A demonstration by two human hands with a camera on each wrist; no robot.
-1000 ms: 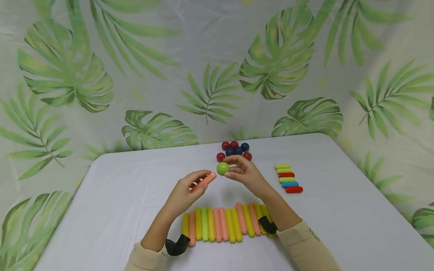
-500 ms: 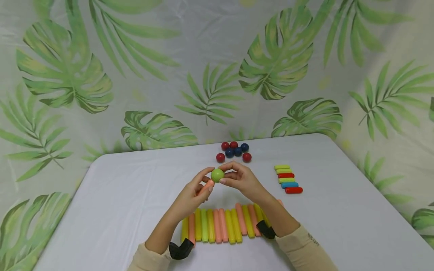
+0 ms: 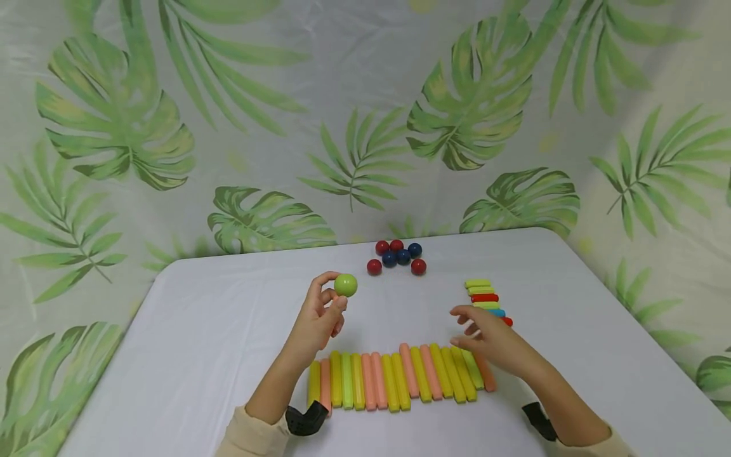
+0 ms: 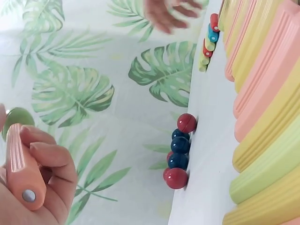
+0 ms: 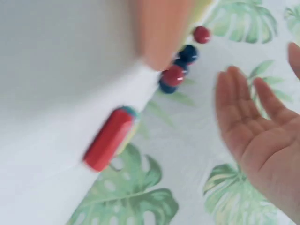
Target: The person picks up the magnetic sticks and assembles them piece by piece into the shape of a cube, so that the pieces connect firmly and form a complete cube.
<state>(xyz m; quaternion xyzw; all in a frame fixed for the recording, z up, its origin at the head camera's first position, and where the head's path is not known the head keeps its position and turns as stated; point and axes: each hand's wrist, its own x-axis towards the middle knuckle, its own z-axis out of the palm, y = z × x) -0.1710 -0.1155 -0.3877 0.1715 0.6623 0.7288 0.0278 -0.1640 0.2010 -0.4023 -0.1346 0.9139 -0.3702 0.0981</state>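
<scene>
My left hand [image 3: 314,320] is raised above the left part of the table. It grips a coral magnetic stick [image 4: 21,168] with a round metal disc in its lower end. A shiny lime-green ball [image 3: 345,285] sits at the stick's upper end, close to my fingertips; the left wrist view shows only part of it. My right hand [image 3: 493,339] is over the right end of a row of long sticks [image 3: 391,381], fingers spread and loosely bent, holding nothing. In the right wrist view its palm [image 5: 267,140] shows bare.
The long sticks, yellow, coral and light green, lie side by side near the front. Several red balls [image 3: 419,266] and navy balls [image 3: 389,258] cluster at the back. Shorter sticks [image 3: 485,298] in lime, red and blue are stacked in a column at the right, partly behind my right hand.
The green ball, pinched in my right hand before, came to the coral stick's end and is now with my left hand. My right hand has let go and moved right.
</scene>
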